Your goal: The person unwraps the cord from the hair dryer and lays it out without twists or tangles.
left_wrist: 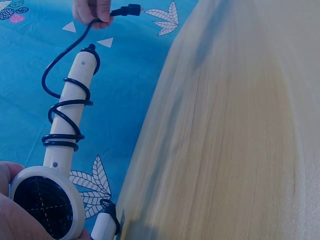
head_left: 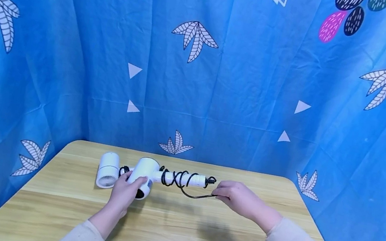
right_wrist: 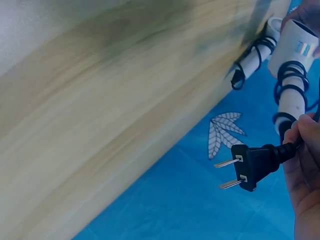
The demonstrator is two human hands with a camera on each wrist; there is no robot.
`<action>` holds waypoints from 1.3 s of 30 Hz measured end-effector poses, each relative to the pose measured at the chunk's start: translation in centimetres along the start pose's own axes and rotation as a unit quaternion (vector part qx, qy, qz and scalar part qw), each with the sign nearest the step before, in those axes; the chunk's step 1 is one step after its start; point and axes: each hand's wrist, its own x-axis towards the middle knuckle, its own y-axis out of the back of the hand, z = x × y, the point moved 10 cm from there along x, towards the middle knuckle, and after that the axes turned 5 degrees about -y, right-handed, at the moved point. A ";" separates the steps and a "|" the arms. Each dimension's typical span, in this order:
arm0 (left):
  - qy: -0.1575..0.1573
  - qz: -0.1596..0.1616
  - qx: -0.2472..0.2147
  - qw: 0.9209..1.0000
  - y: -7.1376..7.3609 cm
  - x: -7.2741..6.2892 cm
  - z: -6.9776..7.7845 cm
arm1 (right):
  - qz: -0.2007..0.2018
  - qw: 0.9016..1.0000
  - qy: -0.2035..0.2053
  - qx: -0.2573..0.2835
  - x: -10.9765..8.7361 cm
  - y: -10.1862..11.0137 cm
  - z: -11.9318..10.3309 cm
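My left hand (head_left: 122, 194) grips the barrel of a white hair dryer (head_left: 143, 168), whose handle points right. A black power cord (head_left: 180, 177) is wound in loose loops around that handle. Out to the right, my right hand (head_left: 239, 197) pinches the cord close to its end. The right wrist view shows the two-pin plug (right_wrist: 260, 165) sticking out past the fingers, prongs bare. Between handle tip and right hand, the loose stretch of cord sags a little.
A second white hair dryer (head_left: 108, 168) lies on the wooden table (head_left: 166, 228) just left of the held one, a black cord (head_left: 124, 170) bundled on its handle. Blue patterned cloth (head_left: 238, 81) hangs behind and along both sides.
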 end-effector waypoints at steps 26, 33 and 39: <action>-0.001 -0.001 -0.001 1.000 0.1 -0.1 0.1 | 0.079 0.995 -0.050 0.023 1.7 4.9 1.2; -0.002 -0.003 -0.003 1.000 -0.1 -0.3 0.1 | 0.090 0.993 -0.072 0.017 2.1 5.9 1.6; -0.001 -0.005 -0.001 1.000 -0.1 -0.4 0.0 | 0.093 0.991 -0.095 0.007 2.3 6.2 2.2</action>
